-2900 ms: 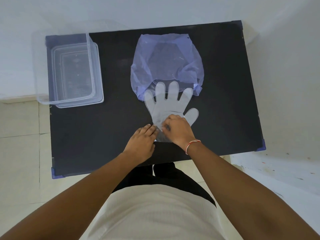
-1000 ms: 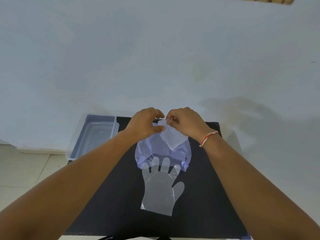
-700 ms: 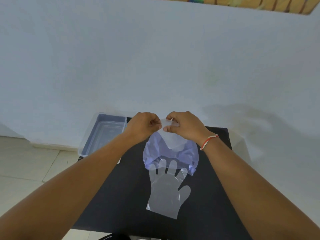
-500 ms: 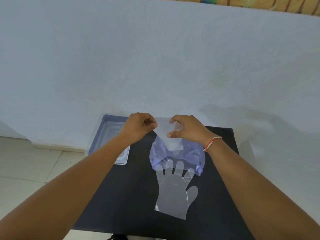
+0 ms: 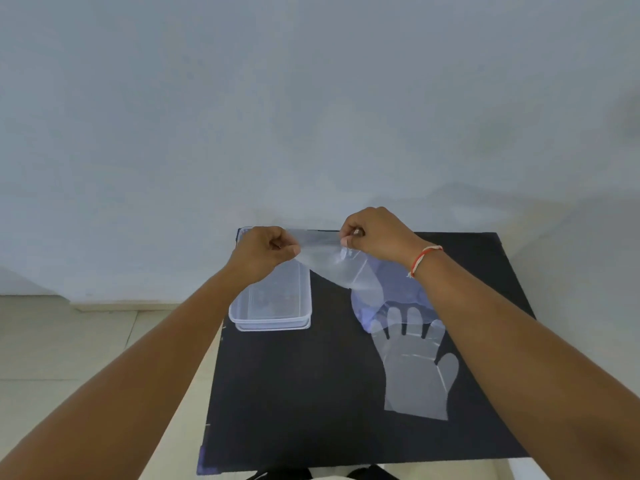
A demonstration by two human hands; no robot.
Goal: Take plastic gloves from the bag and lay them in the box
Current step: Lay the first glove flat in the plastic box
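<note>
Both hands hold one thin clear plastic glove [image 5: 332,261] stretched in the air above the table's far side. My left hand [image 5: 265,252] pinches its left edge over the clear plastic box [image 5: 273,317]; my right hand [image 5: 375,233] pinches its right edge. The box stands at the far left of the black table [image 5: 298,393]. A bluish plastic bag [image 5: 398,292] lies to the right of the box, partly hidden by my right forearm. A second clear glove [image 5: 415,368] lies flat on the table, fingers reaching onto the bag's mouth.
A pale wall rises right behind the table. Tiled floor shows at the left. The table's near half is bare black surface between my forearms.
Both hands have carried the held glove leftward from above the bag to over the box and pulled it wider apart. The view has swung left too. The flat glove stays put.
</note>
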